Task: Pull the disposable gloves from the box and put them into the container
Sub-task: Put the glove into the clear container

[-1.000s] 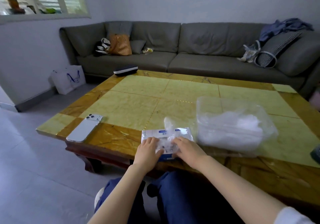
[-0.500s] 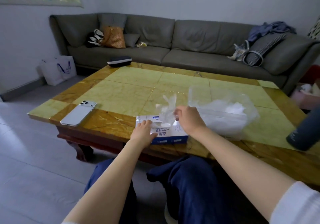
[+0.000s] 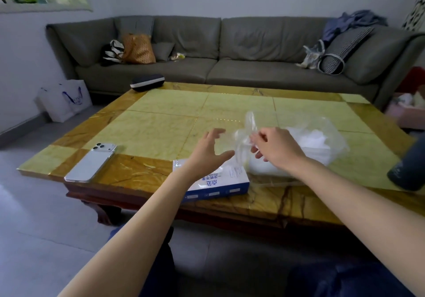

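Note:
A flat white and blue glove box (image 3: pixel 226 183) lies near the table's front edge, partly under my left forearm. My right hand (image 3: pixel 274 146) pinches a thin clear disposable glove (image 3: pixel 243 137) and holds it in the air just left of the clear plastic container (image 3: pixel 322 145), which holds a heap of white gloves. My left hand (image 3: pixel 208 153) hovers above the box with fingers spread, holding nothing, close to the hanging glove.
A white phone (image 3: pixel 92 162) lies on the yellow and brown table (image 3: pixel 161 122) at the front left. A dark bottle (image 3: pixel 409 170) stands at the right edge. A dark case (image 3: pixel 147 82) sits at the far left corner. A grey sofa (image 3: pixel 230 50) runs behind.
My right hand pulled a glove out of the box and carried it up and right toward the container. My left hand lifted off the box and opened.

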`<state>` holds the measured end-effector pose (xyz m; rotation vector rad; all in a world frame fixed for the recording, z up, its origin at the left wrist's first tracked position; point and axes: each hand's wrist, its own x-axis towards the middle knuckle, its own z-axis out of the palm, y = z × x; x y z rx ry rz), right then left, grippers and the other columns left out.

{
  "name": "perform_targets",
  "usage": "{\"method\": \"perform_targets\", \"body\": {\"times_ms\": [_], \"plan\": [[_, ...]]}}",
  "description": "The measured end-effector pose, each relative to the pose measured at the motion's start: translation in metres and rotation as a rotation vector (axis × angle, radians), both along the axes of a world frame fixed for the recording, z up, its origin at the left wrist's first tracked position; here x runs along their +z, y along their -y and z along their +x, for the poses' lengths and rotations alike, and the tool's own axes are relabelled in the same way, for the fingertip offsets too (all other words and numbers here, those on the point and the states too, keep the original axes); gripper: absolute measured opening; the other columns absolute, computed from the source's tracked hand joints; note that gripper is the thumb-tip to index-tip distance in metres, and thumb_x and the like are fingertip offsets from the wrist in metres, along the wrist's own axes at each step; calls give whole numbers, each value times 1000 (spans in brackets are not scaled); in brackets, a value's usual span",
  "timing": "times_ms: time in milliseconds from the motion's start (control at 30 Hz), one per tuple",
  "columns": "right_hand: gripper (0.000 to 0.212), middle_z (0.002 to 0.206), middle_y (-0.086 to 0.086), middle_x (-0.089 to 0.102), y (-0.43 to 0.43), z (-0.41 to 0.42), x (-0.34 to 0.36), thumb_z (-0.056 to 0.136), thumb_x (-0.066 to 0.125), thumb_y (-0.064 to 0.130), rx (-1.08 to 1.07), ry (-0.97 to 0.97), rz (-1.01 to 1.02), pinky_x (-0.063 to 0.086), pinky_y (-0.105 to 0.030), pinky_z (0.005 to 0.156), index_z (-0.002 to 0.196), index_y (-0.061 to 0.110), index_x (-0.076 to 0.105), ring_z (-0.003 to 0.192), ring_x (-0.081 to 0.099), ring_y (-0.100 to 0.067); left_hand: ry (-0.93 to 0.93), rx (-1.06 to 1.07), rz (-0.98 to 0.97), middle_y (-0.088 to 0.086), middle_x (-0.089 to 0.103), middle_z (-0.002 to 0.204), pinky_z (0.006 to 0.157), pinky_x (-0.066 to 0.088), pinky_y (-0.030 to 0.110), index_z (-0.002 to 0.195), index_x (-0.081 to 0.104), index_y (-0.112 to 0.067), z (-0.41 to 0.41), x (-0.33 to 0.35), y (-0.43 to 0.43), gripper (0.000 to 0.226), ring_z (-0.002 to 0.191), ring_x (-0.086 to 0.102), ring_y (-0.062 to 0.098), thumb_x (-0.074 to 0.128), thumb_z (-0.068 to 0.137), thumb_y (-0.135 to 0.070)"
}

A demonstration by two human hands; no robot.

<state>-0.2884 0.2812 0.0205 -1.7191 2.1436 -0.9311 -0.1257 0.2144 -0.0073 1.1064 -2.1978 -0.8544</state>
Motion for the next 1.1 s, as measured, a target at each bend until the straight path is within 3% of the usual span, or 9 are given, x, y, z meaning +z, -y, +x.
{"method": "perform_targets", "body": {"times_ms": [167, 233, 333, 400, 533, 867, 967, 1033, 1100], "plan": [[30, 76, 0, 60, 0, -16, 3, 100, 43, 26, 19, -81, -66, 43, -23, 58, 76, 13, 55, 68, 58, -13, -92, -59, 34, 2, 65, 88, 75, 50, 31, 90, 61, -19, -36, 16, -2, 9, 78, 59, 12, 67, 85, -23], [22, 85, -4, 59, 1, -24, 0, 100, 42, 22, -7, -92, -126, 40, -22, 62, 86, 11, 55, 77, 55, -18, -80, -40, 0, 0, 63, 79, 68, 50, 27, 81, 58, -21, -41, 18, -1, 10, 68, 56, 9, 66, 86, -22], [31, 130, -10, 51, 0, -38, -8, 100, 42, 18, -20, -124, -22, 41, -30, 94, 128, 7, 46, 118, 50, -24, -86, -4, -16, 5, 62, 77, 65, 50, 28, 83, 55, -20, -42, 25, -1, 10, 64, 54, 12, 63, 89, -21], [44, 139, -9, 45, -2, -43, -14, 98, 46, 18, 11, -152, 177, 38, -34, 101, 140, 10, 34, 125, 45, -27, -79, -9, -1, 12, 66, 85, 68, 52, 34, 89, 59, -18, -43, 30, -2, 4, 68, 57, 19, 61, 90, -21], [36, 128, -5, 54, -5, -45, -22, 97, 43, 12, 79, -357, 339, 38, -34, 99, 133, 16, 42, 115, 51, -24, -101, -44, 11, 2, 67, 97, 77, 52, 25, 103, 66, -13, -48, 37, -4, 16, 80, 61, 14, 59, 92, -23], [31, 125, -2, 54, -17, -51, -21, 96, 42, 4, 195, -266, 369, 41, -26, 90, 123, 19, 51, 113, 52, -18, -252, -81, 150, 6, 65, 95, 76, 52, 27, 98, 62, -11, -65, 56, 0, 11, 81, 62, 15, 54, 94, -17], [56, 140, -5, 43, -10, -52, -15, 93, 56, 19, 223, -79, 333, 34, -24, 99, 142, 20, 29, 125, 44, -18, -312, -120, 233, 9, 67, 101, 83, 53, 35, 92, 60, -13, -69, 62, 4, 9, 87, 64, 20, 52, 95, -15], [87, 150, -3, 31, -7, -51, -3, 85, 66, 33, 203, 69, 195, 29, -21, 99, 149, 19, 8, 133, 36, -16, -341, -182, 310, 9, 67, 104, 85, 53, 40, 93, 59, -10, -70, 68, 7, 9, 89, 65, 23, 50, 95, -14], [102, 153, -1, 27, -4, -50, 16, 77, 71, 39, 218, 158, 42, 26, -18, 99, 150, 16, 4, 135, 34, -14, -351, -274, 375, 7, 68, 101, 83, 55, 39, 98, 57, -4, -68, 74, 11, 12, 88, 67, 23, 48, 96, -12]]}}
